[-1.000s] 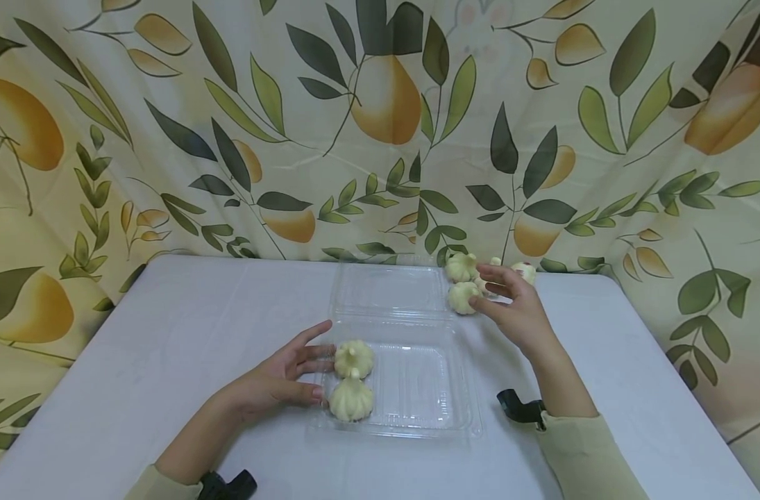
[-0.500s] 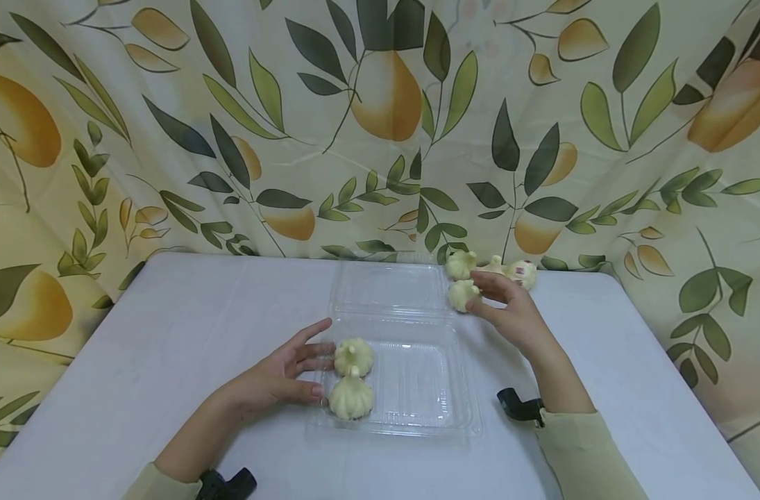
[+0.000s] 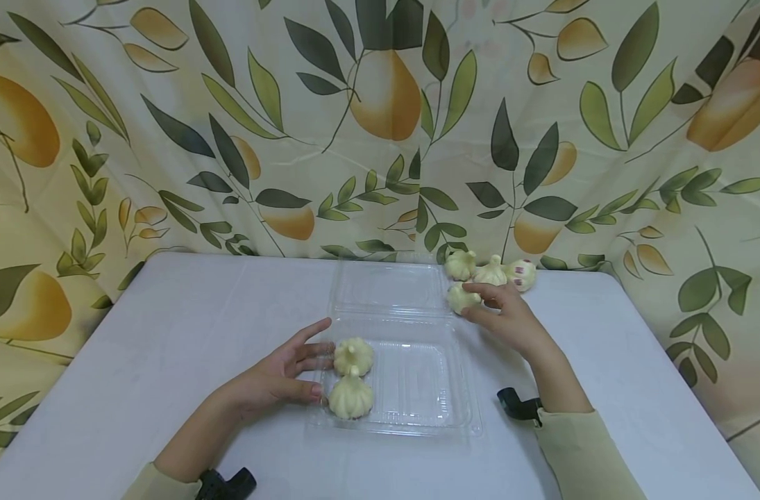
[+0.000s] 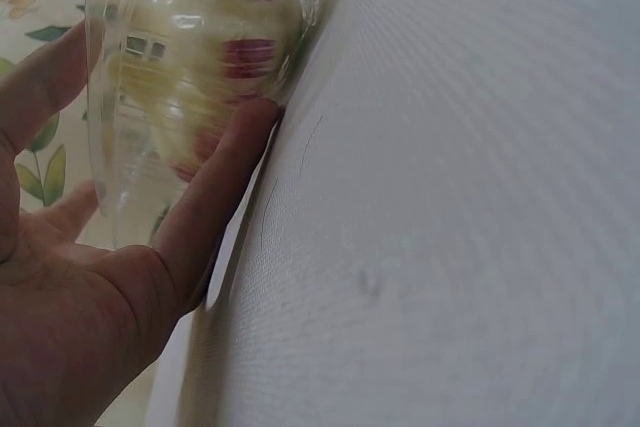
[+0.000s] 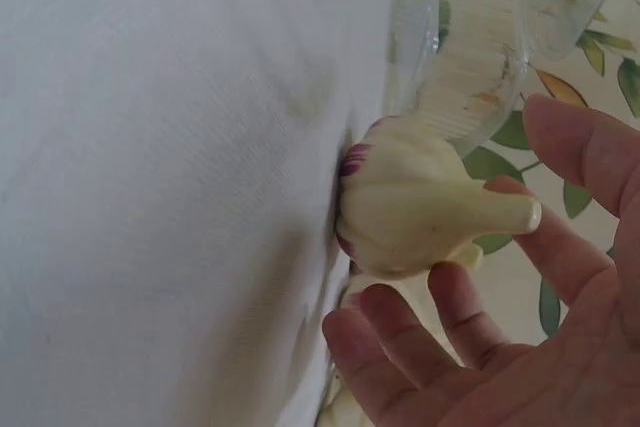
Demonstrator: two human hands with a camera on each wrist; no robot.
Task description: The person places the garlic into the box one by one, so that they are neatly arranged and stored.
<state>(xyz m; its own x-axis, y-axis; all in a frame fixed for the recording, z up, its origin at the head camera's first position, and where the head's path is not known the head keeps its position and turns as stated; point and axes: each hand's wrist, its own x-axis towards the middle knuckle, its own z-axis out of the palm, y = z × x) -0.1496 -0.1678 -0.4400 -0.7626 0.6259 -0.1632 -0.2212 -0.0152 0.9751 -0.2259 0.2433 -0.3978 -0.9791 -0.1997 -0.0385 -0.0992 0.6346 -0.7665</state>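
Two pale garlic bulbs, a rear one (image 3: 353, 357) and a front one (image 3: 351, 398), sit along the left side of a clear plastic clamshell box (image 3: 417, 389). My left hand (image 3: 286, 375) rests against the box's left wall with fingers spread; through the plastic, the left wrist view shows a purple-streaked bulb (image 4: 215, 37). At the back right, my right hand (image 3: 511, 312) has its thumb and fingers around another garlic bulb (image 5: 410, 197) on the table. In the right wrist view the thumb (image 5: 580, 147) stands off this bulb, while the fingertips are close to it or touching.
Behind the right hand are several more bulbs: a left one (image 3: 460, 264), a middle one (image 3: 492, 271) and a purple-marked one (image 3: 521, 274). The box's lid (image 3: 389, 288) lies folded back on the white table (image 3: 230, 305). A fruit-print cloth (image 3: 330, 139) hangs behind.
My right hand has moved slightly left and toward me, its fingers drawing in around the near bulb and uncovering those behind. The left hand and the box look unchanged.
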